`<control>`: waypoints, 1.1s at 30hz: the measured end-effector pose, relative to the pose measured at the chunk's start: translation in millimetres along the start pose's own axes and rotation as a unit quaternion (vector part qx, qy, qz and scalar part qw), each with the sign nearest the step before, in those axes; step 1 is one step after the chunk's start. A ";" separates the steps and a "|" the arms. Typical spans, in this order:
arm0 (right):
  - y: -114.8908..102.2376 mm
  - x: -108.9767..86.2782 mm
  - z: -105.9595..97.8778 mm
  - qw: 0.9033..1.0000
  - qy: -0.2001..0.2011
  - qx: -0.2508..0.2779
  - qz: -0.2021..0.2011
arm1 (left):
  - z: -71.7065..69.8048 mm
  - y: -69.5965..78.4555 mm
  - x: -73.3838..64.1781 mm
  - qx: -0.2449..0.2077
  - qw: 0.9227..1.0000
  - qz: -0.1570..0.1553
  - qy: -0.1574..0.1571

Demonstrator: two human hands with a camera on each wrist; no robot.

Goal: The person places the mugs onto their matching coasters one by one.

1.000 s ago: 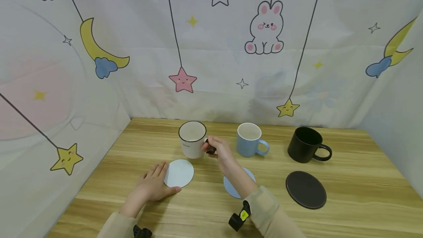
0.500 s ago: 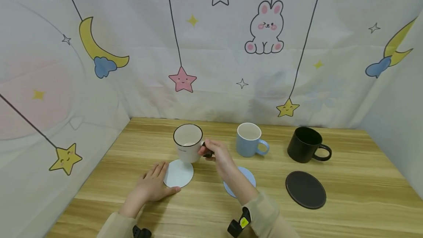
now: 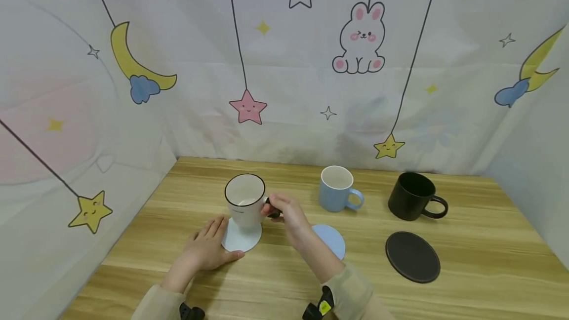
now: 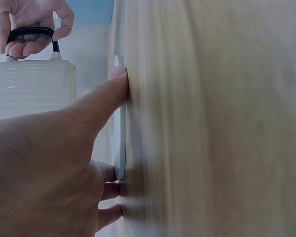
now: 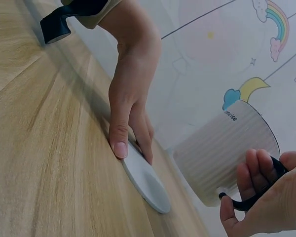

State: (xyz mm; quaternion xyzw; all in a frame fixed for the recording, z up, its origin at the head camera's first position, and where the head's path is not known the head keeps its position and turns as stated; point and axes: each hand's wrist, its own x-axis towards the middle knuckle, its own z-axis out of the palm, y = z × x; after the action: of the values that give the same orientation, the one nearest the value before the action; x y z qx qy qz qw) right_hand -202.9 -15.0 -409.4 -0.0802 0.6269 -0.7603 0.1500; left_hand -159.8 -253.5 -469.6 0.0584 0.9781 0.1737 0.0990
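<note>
A white ribbed mug (image 3: pixel 245 214) with a black rim and a black-covered handle is held up by my right hand (image 3: pixel 290 217), whose fingers curl round the handle. Below it lies a round white coaster (image 3: pixel 242 242) on the wooden table. In the right wrist view the mug (image 5: pixel 214 148) hangs tilted, with a gap between its base and the coaster (image 5: pixel 147 181). My left hand (image 3: pixel 202 252) rests with fingers spread, thumb and index fingertip touching opposite parts of the coaster's edge. The left wrist view shows the thumb (image 4: pixel 106 98) pressing at the coaster's rim.
A light blue mug (image 3: pixel 333 196) stands at the back, behind a blue coaster (image 3: pixel 331 241) partly covered by my right forearm. To the right are a black mug (image 3: pixel 411 196) and a dark coaster (image 3: pixel 412 257). A printed curtain (image 3: pixel 293 78) closes off the back and sides.
My right hand has brought the white mug from behind the white coaster toward me and slightly left, over the coaster. The left hand has stayed at the coaster's edge.
</note>
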 end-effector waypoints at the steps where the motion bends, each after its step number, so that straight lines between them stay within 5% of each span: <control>1: 0.0 -0.5 0.4 1.000 -0.001 -0.002 -0.001 | 0.1 0.0 -0.2 0.000 1.000 0.001 0.000; 18: 12.9 -4.5 7.4 0.999 -0.046 -0.006 0.003 | -1.2 0.8 -1.6 0.010 1.000 0.002 -0.001; 33: 20.5 -9.8 10.4 0.999 -0.037 0.003 0.021 | -8.2 5.3 -5.5 0.015 1.000 -0.005 -0.014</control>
State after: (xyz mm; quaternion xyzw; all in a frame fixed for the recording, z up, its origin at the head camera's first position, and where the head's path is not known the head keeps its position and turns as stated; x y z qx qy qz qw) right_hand -187.9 -24.9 -426.7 -0.0949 0.6198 -0.7557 0.1891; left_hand -155.7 -252.0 -459.2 0.0579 0.9792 0.1580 0.1130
